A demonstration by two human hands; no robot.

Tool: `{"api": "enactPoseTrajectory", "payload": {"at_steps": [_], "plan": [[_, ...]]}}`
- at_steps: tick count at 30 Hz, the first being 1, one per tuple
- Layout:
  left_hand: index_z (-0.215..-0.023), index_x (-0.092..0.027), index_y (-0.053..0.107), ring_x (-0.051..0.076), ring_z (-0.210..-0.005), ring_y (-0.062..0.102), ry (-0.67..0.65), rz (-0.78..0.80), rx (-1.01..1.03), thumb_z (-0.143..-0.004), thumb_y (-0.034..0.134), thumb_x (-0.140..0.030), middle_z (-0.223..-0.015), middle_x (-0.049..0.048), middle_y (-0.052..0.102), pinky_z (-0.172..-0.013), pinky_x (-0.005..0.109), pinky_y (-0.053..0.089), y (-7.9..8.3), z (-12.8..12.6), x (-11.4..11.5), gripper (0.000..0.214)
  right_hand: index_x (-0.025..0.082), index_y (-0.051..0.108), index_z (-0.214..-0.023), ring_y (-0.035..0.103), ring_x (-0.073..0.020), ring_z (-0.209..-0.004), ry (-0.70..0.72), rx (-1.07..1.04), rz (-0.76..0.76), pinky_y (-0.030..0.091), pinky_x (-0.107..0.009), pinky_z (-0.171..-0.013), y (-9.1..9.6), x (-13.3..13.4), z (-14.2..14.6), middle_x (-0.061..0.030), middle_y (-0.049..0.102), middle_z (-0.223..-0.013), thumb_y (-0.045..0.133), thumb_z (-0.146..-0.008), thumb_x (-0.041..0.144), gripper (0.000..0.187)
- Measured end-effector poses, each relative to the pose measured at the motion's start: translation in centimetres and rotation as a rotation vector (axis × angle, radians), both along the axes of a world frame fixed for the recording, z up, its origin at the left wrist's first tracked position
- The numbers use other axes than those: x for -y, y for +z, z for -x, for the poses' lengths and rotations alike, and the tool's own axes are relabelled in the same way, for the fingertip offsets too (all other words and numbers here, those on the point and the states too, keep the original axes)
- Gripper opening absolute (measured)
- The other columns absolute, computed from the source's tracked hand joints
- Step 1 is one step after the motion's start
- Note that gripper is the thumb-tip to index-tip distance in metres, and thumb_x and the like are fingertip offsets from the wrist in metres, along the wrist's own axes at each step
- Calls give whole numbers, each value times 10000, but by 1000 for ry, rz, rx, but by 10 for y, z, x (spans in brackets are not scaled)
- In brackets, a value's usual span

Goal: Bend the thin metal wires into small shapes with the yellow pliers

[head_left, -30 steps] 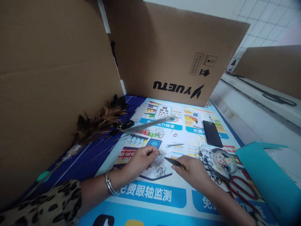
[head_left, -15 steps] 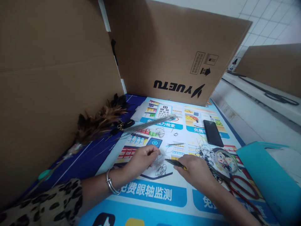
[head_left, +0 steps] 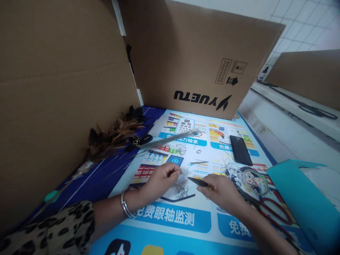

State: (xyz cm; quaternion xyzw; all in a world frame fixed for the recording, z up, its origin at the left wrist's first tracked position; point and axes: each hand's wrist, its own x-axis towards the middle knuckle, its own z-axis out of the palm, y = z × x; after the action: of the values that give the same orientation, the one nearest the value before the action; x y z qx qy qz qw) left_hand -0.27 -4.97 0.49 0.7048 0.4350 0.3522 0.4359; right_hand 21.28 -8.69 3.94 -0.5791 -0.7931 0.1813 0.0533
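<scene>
My left hand (head_left: 167,177) is closed in a pinch, with a thin wire (head_left: 185,174) sticking out from the fingertips. In my right hand (head_left: 221,189) is a pair of pointed pliers (head_left: 198,182), black-jawed with some yellow at the handle. Its tip points left, a short gap from the left fingertips. Beneath and between the hands lies a small tangle of thin wire pieces (head_left: 182,191). A few straight thin pieces (head_left: 199,162) rest just beyond them. Farther back is a long bundle of straight metal wires (head_left: 172,137).
Right of my right hand are a clear tape roll (head_left: 256,181), red-handled scissors (head_left: 276,210) and a dark tangle (head_left: 233,175). A black phone (head_left: 241,150) lies behind, a teal box (head_left: 297,198) at right. Brown feathers (head_left: 114,132) line the left; cardboard panels (head_left: 202,53) stand around.
The pliers have tilted a little and their tip has shifted slightly right and up. My left hand keeps its pinch in nearly the same place.
</scene>
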Motion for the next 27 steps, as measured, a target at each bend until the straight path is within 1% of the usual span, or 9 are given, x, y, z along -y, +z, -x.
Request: {"api": "enactPoseTrajectory", "payload": {"at_steps": [4,8,10,15,17,21,23,25,27], "plan": [[-730,-146,576,119,-660,481,-28,-46,-14,-792,454,-154,-694,-6,531,-613,225,373,-1,-1,0,138,187,491,-638,477,-104,-594,-11,-36,7,218,-214,-520,-2,0,0,17,545,-640,474,-815,428,300],[-715,-145,570,110,-626,469,-84,-14,3,-804,455,-162,-644,-19,503,-583,213,366,-2,-1,1,146,187,490,-641,478,-110,-603,-26,-56,12,229,-212,-528,-3,0,0,11,543,-647,472,-815,425,295],[-724,-144,579,113,-642,482,-111,6,16,-809,461,-175,-670,-10,522,-589,213,375,-1,-1,1,149,190,497,-650,482,-113,-613,-33,-61,11,229,-212,-529,-3,0,0,9,549,-660,472,-816,422,287],[-912,-164,613,141,-759,540,-160,86,46,-825,472,-221,-854,34,605,-657,238,421,0,0,1,175,192,512,-662,486,-115,-621,-25,-64,0,226,-213,-528,-4,-1,-1,5,554,-671,468,-821,412,275],[-941,-171,617,143,-773,548,-170,107,52,-821,491,-240,-887,39,610,-666,242,428,-2,0,0,187,192,511,-660,484,-113,-614,-22,-63,5,228,-212,-529,-4,-1,-1,7,553,-666,469,-819,414,276],[-934,-170,621,127,-700,546,-180,178,81,-801,536,-293,-865,35,607,-607,229,426,-7,0,-2,200,191,507,-655,484,-111,-615,-29,-60,8,235,-211,-539,-3,0,0,10,553,-664,474,-816,415,277],[-909,-161,625,133,-710,546,-174,207,102,-776,572,-313,-856,38,603,-612,232,428,-9,0,-3,209,190,508,-655,484,-111,-620,-38,-58,8,237,-210,-541,-4,0,0,8,554,-671,478,-813,417,278],[-873,-153,622,135,-712,542,-161,226,125,-752,603,-319,-846,38,594,-615,233,426,-10,0,-3,207,188,499,-646,479,-107,-616,-40,-59,11,234,-210,-537,-4,0,1,10,549,-667,483,-809,419,283],[-850,-150,604,115,-655,522,-167,262,159,-743,615,-313,-792,22,575,-579,221,413,-10,0,-3,196,185,482,-631,471,-102,-605,-34,-64,14,231,-208,-533,-5,1,1,16,537,-652,485,-808,420,294]]}}
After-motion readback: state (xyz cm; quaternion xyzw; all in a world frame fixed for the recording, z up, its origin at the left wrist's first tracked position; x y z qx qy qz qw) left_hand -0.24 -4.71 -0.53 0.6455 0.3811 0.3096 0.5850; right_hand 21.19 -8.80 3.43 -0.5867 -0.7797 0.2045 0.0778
